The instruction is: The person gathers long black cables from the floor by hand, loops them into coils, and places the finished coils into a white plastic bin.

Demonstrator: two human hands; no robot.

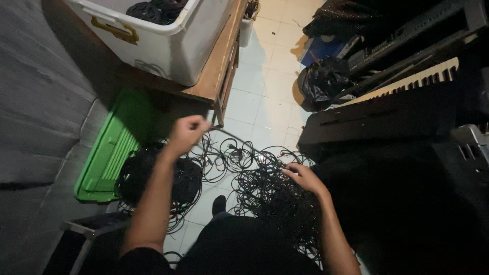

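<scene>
left fingers (pixel 196 122) clench one cable (pixel 232 135), lifted left of the tangle (pixel 270 191). right hand (pixel 304 177) rests spread on the tangle, gripping nothing clearly. left of it lies a coiled bundle (pixel 153 178); most cable looks unsorted.

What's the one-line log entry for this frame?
left hand: raised, pulling black cable | right hand: on tangled cable pile | floor: tiled

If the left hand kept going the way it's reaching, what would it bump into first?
Probably the metal leg of the wooden table. The left hand, closed on a black cable, points up toward it, though depth is hard to judge.
</scene>
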